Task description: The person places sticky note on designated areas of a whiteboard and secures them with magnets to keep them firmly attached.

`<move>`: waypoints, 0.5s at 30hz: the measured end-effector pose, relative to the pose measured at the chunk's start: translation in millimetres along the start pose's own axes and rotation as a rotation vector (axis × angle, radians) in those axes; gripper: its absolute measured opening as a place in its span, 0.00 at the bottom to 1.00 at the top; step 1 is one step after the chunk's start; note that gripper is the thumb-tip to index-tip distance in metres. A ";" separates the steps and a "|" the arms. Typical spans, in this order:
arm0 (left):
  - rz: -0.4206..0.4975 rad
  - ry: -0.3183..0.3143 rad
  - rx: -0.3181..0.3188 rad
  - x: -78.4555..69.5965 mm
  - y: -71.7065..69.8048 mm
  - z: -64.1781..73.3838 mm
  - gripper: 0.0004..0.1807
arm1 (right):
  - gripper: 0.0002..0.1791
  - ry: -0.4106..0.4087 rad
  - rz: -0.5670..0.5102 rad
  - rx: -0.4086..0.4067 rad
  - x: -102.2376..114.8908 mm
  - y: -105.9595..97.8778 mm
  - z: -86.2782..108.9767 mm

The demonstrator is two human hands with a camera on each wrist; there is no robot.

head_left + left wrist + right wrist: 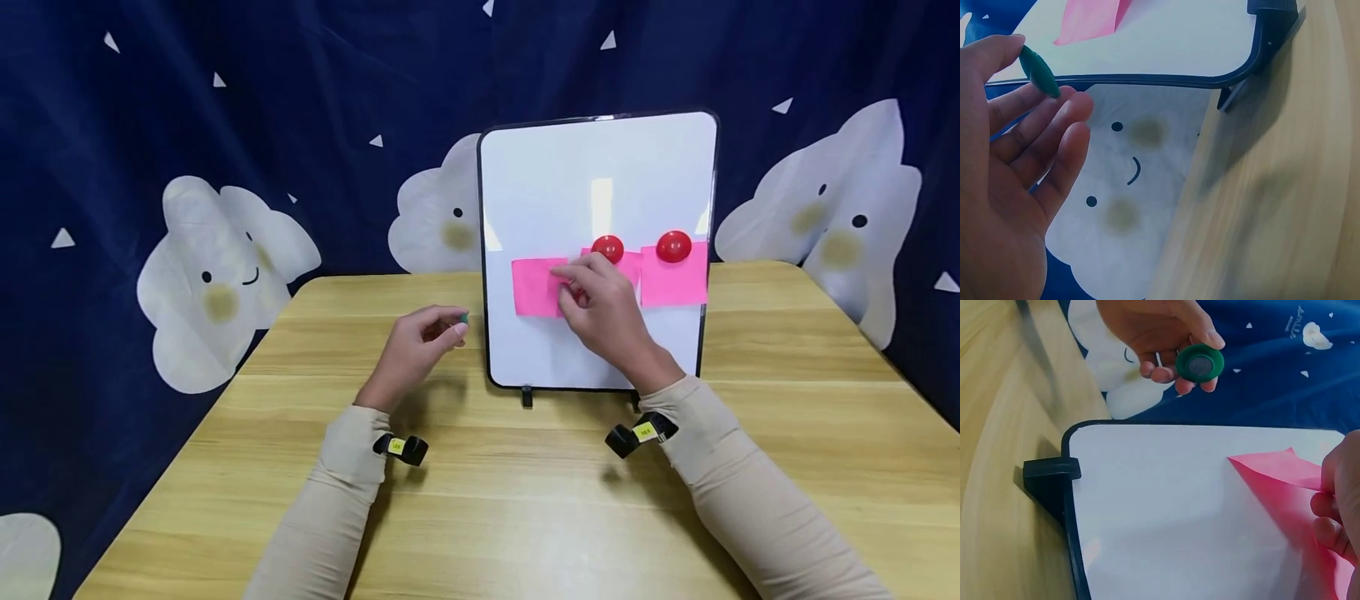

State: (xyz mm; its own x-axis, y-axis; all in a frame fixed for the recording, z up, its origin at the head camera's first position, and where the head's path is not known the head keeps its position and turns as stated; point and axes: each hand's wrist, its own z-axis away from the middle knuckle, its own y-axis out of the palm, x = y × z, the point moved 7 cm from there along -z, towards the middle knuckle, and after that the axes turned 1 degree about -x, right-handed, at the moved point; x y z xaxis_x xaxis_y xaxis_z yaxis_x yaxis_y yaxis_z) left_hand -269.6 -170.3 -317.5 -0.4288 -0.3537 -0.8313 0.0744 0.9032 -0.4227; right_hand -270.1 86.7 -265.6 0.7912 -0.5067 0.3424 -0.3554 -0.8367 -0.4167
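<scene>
My left hand pinches a green round magnet between thumb and fingers, left of the whiteboard. The right wrist view shows the magnet's underside with its grey disc. At the board's front, my right hand grips the leftmost pink paper note near its right side. In the right wrist view, part of this pink sheet stands off the board surface. Two more notes lie to its right: a partly hidden middle note under a red round magnet, and a right note under another red magnet.
The whiteboard stands upright on small black feet on a wooden table. Behind hangs a dark blue curtain with white clouds and triangles. Each wrist wears a black camera on a strap.
</scene>
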 end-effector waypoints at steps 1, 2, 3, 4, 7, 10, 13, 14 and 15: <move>-0.002 0.001 -0.003 -0.1 0.3 0.0 0.16 | 0.15 0.002 0.007 0.003 -0.5 0.7 -0.3; -0.005 0.003 -0.005 0.0 0.6 0.0 0.17 | 0.16 0.006 0.014 0.007 -1.2 1.5 -0.6; -0.007 0.006 -0.009 -0.2 0.8 0.0 0.17 | 0.17 0.007 0.022 0.010 -1.7 2.1 -0.9; -0.009 0.010 -0.012 -1.0 1.3 -0.1 0.17 | 0.17 0.009 0.034 0.014 -2.4 2.7 -1.0; -0.013 0.014 -0.012 -3.0 3.5 0.3 0.17 | 0.18 0.016 0.069 0.033 -3.7 4.0 0.9; -0.009 0.015 0.001 -4.0 6.9 0.7 0.16 | 0.20 0.014 0.110 0.053 -4.7 5.7 4.3; -0.010 0.018 0.005 -4.4 8.2 -0.1 0.16 | 0.21 -0.005 0.148 0.060 -4.0 7.8 5.1; -0.016 0.021 0.003 -4.5 8.0 -0.5 0.16 | 0.21 -0.014 0.160 0.057 -3.4 8.7 4.4; -0.021 0.027 0.001 -4.9 7.6 -0.8 0.16 | 0.21 -0.023 0.172 0.053 -2.9 9.7 3.5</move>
State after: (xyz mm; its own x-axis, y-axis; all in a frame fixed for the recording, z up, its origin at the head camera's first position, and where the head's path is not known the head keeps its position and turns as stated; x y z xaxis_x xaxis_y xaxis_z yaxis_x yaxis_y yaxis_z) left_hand -267.7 -161.6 -316.4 -0.4541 -0.3658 -0.8124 0.0657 0.8956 -0.4400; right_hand -274.1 80.9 -273.6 0.7322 -0.6360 0.2435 -0.4602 -0.7257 -0.5115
